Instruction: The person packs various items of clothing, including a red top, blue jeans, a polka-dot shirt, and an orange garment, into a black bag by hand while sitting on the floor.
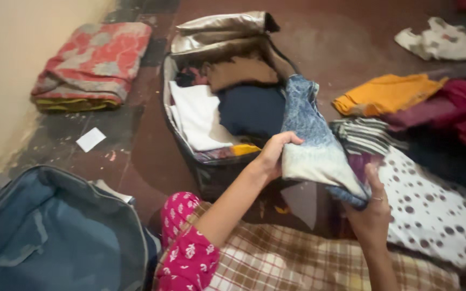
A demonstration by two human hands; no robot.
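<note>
A folded piece of faded blue denim is held between both my hands just right of an open bag. My left hand grips its near left edge with the fingers curled over the top. From below, my right hand holds its lower right corner. The open bag sits on the floor ahead of me, packed with folded white, navy and brown clothes. A checked cloth lies over my lap.
An open blue suitcase lies at lower left. A folded red patterned blanket rests by the wall. Striped, orange, maroon and white dotted clothes pile up on the right. A white rag lies at far right.
</note>
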